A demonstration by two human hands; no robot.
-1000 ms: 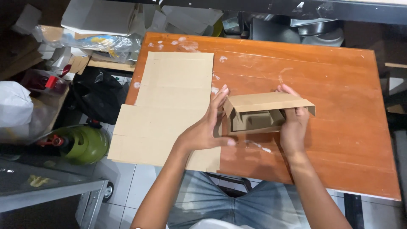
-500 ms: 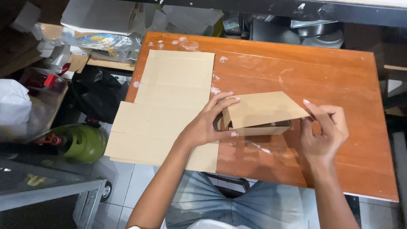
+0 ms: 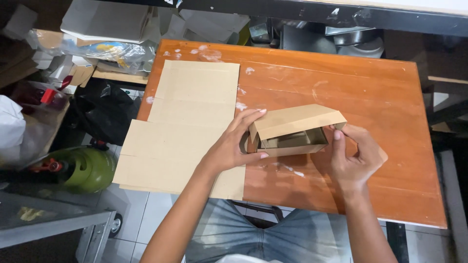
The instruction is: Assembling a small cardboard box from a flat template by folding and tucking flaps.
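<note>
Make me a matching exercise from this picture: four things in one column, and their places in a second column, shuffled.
Things:
1. small cardboard box
2. flat cardboard sheets
3. green gas cylinder
4. black bag

Places:
A. on the floor, lower left of the wooden table
B. between the left hand and the right hand
C. spread over the table's left end
D. on the floor by the table's left edge, above the cylinder in the picture

Pairs: 1-B, 2-C, 3-A, 4-D
</note>
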